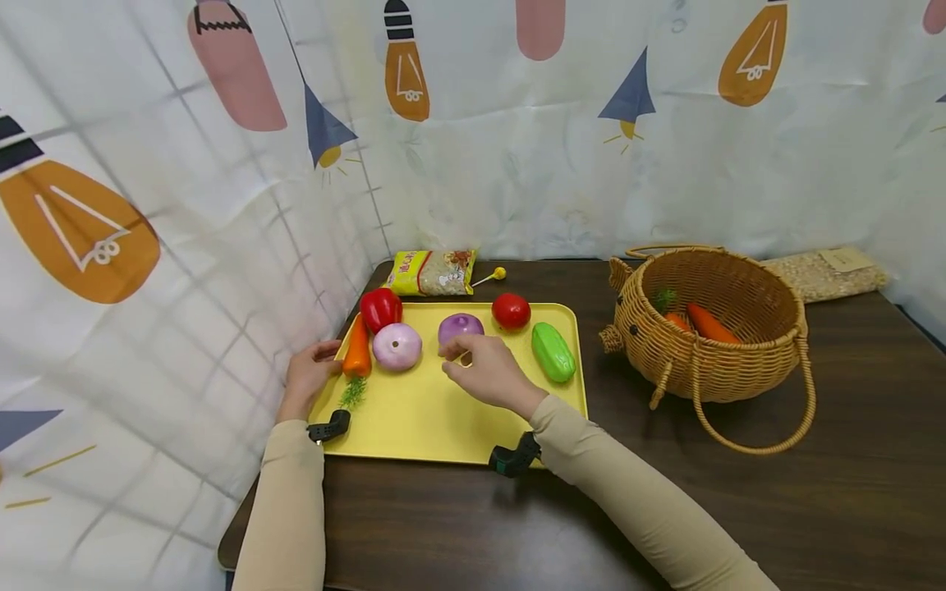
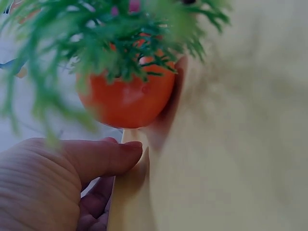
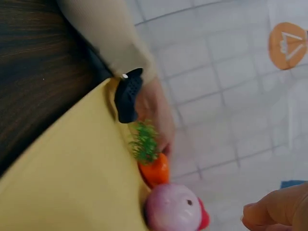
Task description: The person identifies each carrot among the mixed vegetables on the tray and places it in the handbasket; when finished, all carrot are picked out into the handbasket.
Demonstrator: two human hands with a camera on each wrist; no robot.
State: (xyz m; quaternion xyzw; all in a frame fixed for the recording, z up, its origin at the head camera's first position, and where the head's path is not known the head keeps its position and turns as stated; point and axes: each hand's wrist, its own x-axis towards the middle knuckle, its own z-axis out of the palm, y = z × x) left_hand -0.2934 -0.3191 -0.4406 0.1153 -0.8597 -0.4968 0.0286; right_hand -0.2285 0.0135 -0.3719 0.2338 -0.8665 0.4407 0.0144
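Note:
My left hand (image 1: 306, 379) grips the left rim of the yellow tray (image 1: 414, 427), the thumb on top of the edge in the left wrist view. Beside it lies an orange carrot (image 1: 358, 351) with a green leafy top (image 2: 130, 43). My right hand (image 1: 489, 371) hovers over the tray with loosely bent fingers and nothing between them. Just behind it in the head view is a purple onion (image 1: 460, 325), partly covered by the fingers. A paler onion (image 1: 397, 347) and a red bell pepper (image 1: 381, 309) sit near the carrot. A tomato (image 1: 511, 312) and a green cucumber-like vegetable (image 1: 553, 352) lie at the right.
A wicker basket (image 1: 709, 373) shaped like an animal stands right of the tray, carrots (image 1: 711, 323) inside. Behind the tray lie a yellow food packet (image 1: 432, 272) and a yellow lollipop (image 1: 499, 272). Another bag (image 1: 824, 275) is behind the basket. A patterned curtain (image 1: 488, 180) encloses the table.

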